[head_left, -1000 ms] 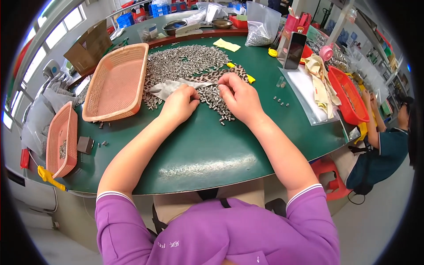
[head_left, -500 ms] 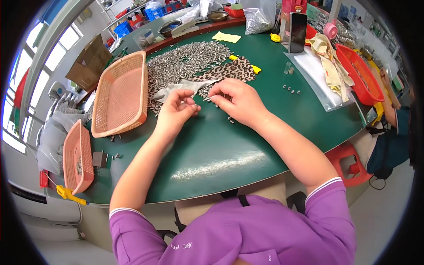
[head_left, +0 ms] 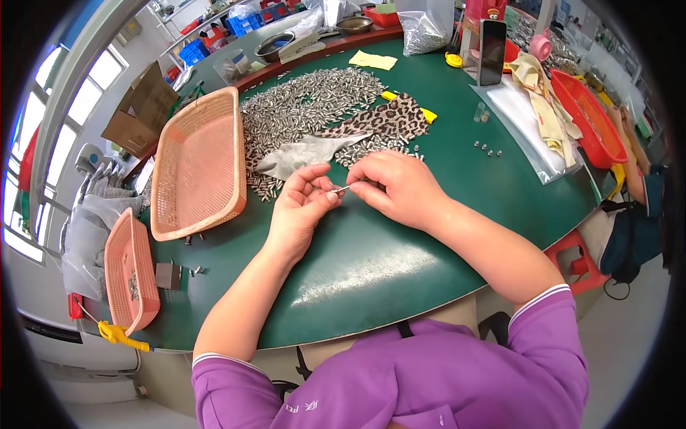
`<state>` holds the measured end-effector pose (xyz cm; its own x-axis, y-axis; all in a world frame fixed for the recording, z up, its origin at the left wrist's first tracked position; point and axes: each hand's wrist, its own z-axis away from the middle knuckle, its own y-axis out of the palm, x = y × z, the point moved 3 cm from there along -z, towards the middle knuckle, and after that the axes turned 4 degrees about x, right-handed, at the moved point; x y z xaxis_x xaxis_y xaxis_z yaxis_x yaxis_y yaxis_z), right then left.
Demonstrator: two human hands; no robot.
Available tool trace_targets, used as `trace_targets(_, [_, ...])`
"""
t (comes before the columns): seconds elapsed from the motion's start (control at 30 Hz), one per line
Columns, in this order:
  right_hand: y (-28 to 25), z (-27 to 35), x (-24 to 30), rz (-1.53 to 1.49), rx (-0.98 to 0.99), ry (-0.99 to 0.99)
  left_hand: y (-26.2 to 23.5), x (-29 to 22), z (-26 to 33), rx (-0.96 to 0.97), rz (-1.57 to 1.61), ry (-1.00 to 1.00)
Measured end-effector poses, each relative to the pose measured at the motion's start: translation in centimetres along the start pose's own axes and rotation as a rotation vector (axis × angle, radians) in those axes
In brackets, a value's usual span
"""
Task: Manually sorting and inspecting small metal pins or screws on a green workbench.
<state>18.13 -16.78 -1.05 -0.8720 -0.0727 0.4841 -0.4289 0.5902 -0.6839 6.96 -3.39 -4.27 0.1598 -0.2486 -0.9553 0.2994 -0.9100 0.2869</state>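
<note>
One green tabletop (head_left: 357,243) fills most of the view, its near edge curving past the person's lap. Toward its left edge sits a large peach mesh basket (head_left: 196,175), nothing visible inside, and nearer that edge a narrower peach basket (head_left: 146,286) with a few small parts in it. A broad heap of short metal cylinders (head_left: 311,96) spreads from beside the large basket toward the tabletop's far edge. On the heap's near side lie a leopard-print cloth (head_left: 389,118) and a crumpled pale grey cloth (head_left: 296,157).

The left hand (head_left: 304,207) and the right hand (head_left: 400,186) meet just in front of the heap, on the near-edge side. Half a second ago their fingertips were apart; now both pinch one slim metal piece (head_left: 343,189), so the work seems to have passed from the heap to this single part. Thumb and fingers close on it from either side, the left at one end, the right at the other. Its long axis runs mostly left to right, the right end tipped slightly toward the far edge. Fingertips cover both ends, so I cannot tell which is which.
</note>
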Motion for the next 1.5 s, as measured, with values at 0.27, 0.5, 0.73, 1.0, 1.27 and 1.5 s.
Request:
trace_targets(0.27, [0.0, 0.5, 0.4, 0.004, 0.048, 0.030, 0.5, 0.1, 0.5, -0.023, -0.143, 0.116])
trace_targets(0.5, [-0.3, 0.5, 0.7, 0.039, 0.058, -0.008, 0.4, 0.2, 0.6, -0.052, -0.117, 0.027])
trace_targets(0.73, [0.0, 0.5, 1.0, 0.112, 0.039, -0.134, 0.6, 0.1, 0.6, -0.071, -0.070, -0.013])
trace_targets(1.0, [0.5, 0.7, 0.7, 0.016, 0.007, -0.022, 0.7, -0.1, 0.8, -0.076, -0.089, 0.082])
trace_targets(1.27, [0.7, 0.8, 0.7, -0.033, 0.041, 0.018, 0.5, 0.3, 0.9, -0.064, -0.071, 0.080])
trace_targets(1.5, [-1.3, 0.0, -1.3, -0.090, -0.130, 0.184, -1.3, -0.5, 0.0, -0.167, -0.002, 0.098])
